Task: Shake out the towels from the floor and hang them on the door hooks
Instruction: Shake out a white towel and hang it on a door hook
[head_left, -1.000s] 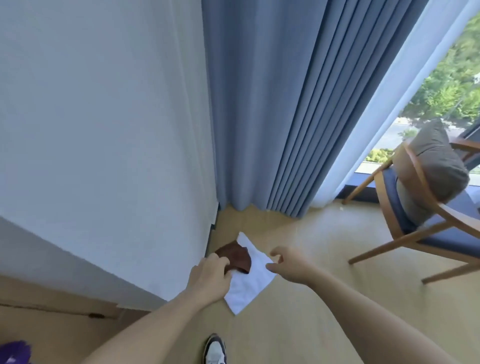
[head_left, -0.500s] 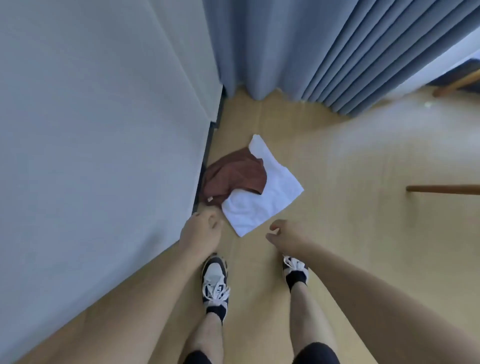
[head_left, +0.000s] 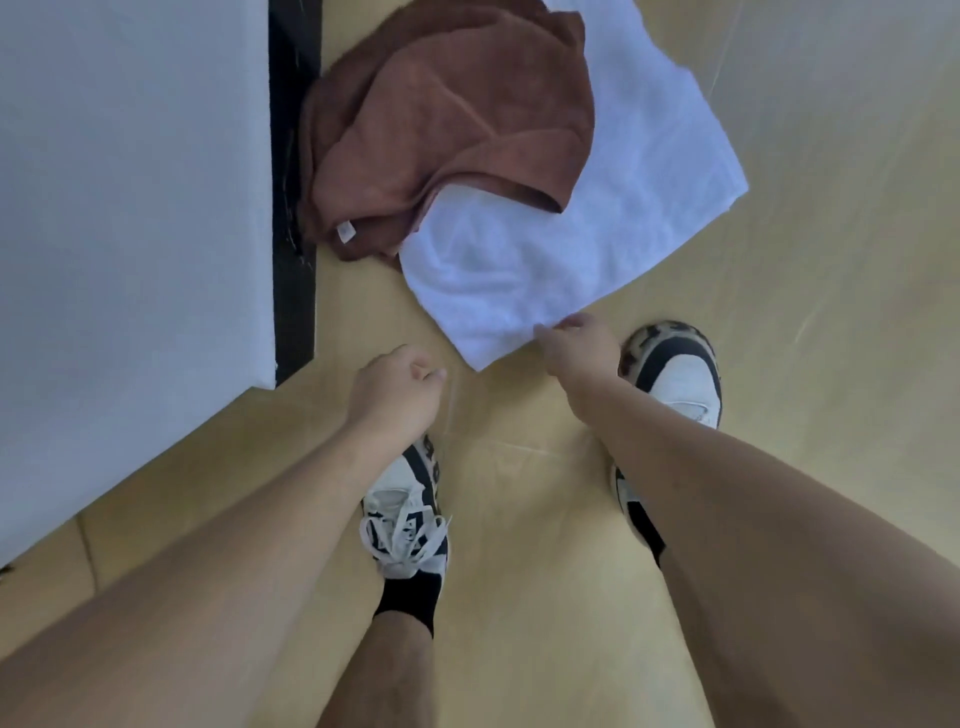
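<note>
A white towel (head_left: 597, 218) lies flat on the wooden floor, and a crumpled brown towel (head_left: 447, 124) with a small white tag lies partly on top of it, against the wall's dark baseboard. My right hand (head_left: 582, 343) reaches down to the white towel's near edge, fingertips touching it; whether they pinch the cloth is not clear. My left hand (head_left: 400, 389) hovers left of the towel's near corner with fingers loosely curled, holding nothing. No door hooks are in view.
A white wall (head_left: 130, 208) with a black baseboard (head_left: 293, 208) stands on the left. My two sneakers (head_left: 405, 519) stand on the floor just below the towels. Open wooden floor (head_left: 831, 260) stretches to the right.
I have bent down and looked lower, so curtain and chair have left the view. Both hands dropped toward the floor, and the right hand reached the white towel's near edge.
</note>
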